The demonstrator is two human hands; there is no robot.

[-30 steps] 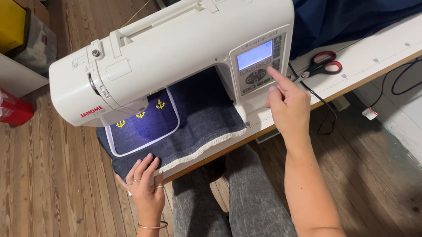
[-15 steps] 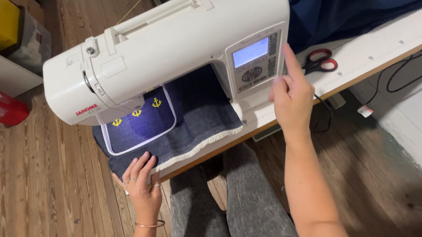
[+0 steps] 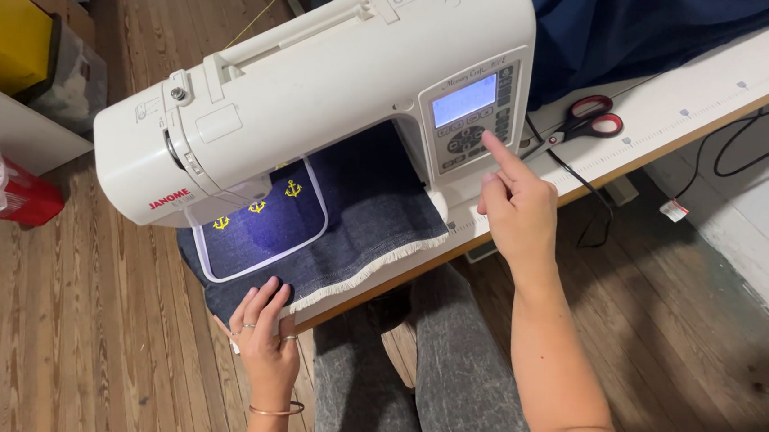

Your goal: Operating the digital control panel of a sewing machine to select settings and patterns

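A white sewing and embroidery machine (image 3: pixel 321 85) stands on the white table (image 3: pixel 690 102). Under its arm lies dark denim cloth (image 3: pixel 366 215) with a frayed edge, clamped in a white hoop (image 3: pixel 259 266); small yellow anchors (image 3: pixel 257 207) are stitched inside the hoop. My left hand (image 3: pixel 263 334) rests flat on the near edge of the cloth, fingers together, holding nothing. My right hand (image 3: pixel 516 207) points with the index finger, its tip touching the button panel (image 3: pixel 473 141) under the machine's lit screen (image 3: pixel 465 100); the other fingers are curled.
Red-handled scissors (image 3: pixel 590 120) lie on the table right of the machine, beside a black cable (image 3: pixel 576 184). Dark blue cloth (image 3: pixel 632 30) is heaped behind. A yellow box (image 3: pixel 0 31) and a red container (image 3: pixel 21 195) stand on the wooden floor at left.
My right index finger first touched the panel, lifted up beside the screen, and now presses the button area again. The view has shifted slightly. My left hand stays on the cloth.
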